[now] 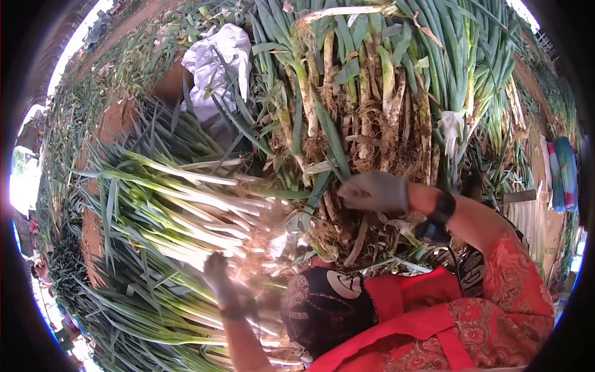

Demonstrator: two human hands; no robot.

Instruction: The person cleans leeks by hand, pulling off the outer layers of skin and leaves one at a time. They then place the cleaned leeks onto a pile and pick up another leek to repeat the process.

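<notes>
My right hand, in a grey glove, is at the root ends of a pile of unpeeled leeks with brown, soil-covered skins. Its fingers are curled in, and anything inside them is hidden. Lower left, my left hand, also gloved, is smeared by motion. It is beside a heap of peeled leeks with white stems, their roots toward the middle and green leaves to the left. More peeled leeks lie below that hand.
A white plastic sack lies beyond the peeled heap. Leek leaves and scraps cover the ground at upper left. A black cap and a red strap fill the bottom. A blue bundle stands at far right.
</notes>
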